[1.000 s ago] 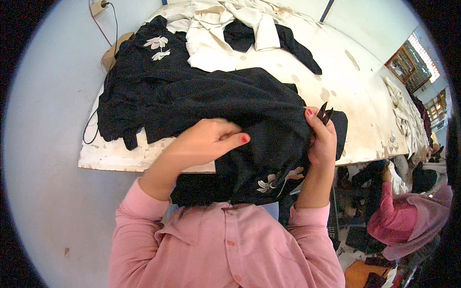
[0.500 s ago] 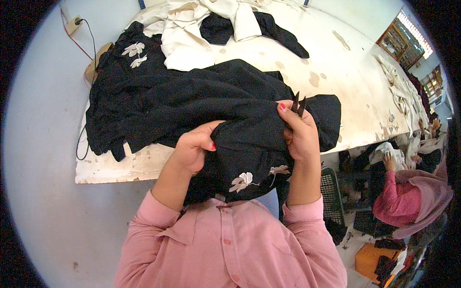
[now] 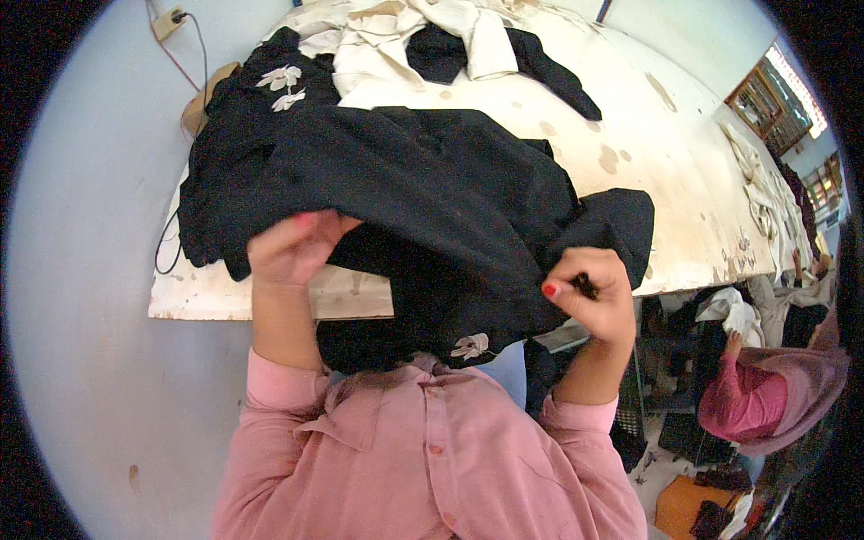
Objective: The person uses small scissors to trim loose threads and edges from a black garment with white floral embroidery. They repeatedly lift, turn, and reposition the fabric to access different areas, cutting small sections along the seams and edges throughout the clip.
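A large black garment (image 3: pixel 405 171) with white flower embroidery (image 3: pixel 470 346) is spread over the table's near edge and hangs down toward my lap. My left hand (image 3: pixel 301 247) is closed on its edge at the left, lifting the cloth slightly; the hand is a little blurred. At the right, my right hand (image 3: pixel 589 288) pinches the cloth between thumb and fingers. Something small and dark shows within its curled fingers; the pointed thread snips seen there earlier cannot be made out clearly now. A second pair of white flowers (image 3: pixel 282 85) shows on black cloth at the far left.
Cream cloth pieces (image 3: pixel 382 40) and a black piece (image 3: pixel 549 72) lie toward the back of the pale, stained table (image 3: pixel 630 135). At the left wall is a socket (image 3: pixel 168 22) with a cord. A co-worker in pink (image 3: pixel 747 391) handles white cloth at the right.
My left hand has moved left and up, pulling the garment's edge wider. My right hand has shifted down and right, and the snips' blades no longer show. The lower flowers are partly covered.
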Available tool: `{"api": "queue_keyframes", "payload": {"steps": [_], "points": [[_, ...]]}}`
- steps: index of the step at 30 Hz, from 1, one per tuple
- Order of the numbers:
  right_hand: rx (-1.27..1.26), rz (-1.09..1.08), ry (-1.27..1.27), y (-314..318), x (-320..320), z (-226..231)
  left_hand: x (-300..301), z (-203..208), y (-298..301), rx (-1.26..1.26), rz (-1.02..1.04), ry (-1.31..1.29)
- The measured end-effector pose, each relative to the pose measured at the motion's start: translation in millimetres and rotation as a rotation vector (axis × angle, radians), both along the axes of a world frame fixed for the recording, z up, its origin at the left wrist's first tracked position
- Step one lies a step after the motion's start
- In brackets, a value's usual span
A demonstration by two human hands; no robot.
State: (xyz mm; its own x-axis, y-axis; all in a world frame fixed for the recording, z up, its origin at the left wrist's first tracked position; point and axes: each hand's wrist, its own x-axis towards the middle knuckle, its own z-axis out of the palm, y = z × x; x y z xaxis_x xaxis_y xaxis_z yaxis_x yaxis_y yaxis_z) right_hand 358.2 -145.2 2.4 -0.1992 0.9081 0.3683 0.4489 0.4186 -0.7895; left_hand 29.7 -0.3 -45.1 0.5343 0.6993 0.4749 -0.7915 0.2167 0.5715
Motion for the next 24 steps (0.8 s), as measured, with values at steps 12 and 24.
{"api": "queue_keyframes", "payload": {"steps": [12,24], "points": [[-0.071,-0.672,-0.208,51,-42,-33,-93,-28,-69,-0.242,0.577,0.772],[0.422,-0.425,-0.235,45,-84,-7,-56,81,-92,0.308,1.1,1.041]]}}
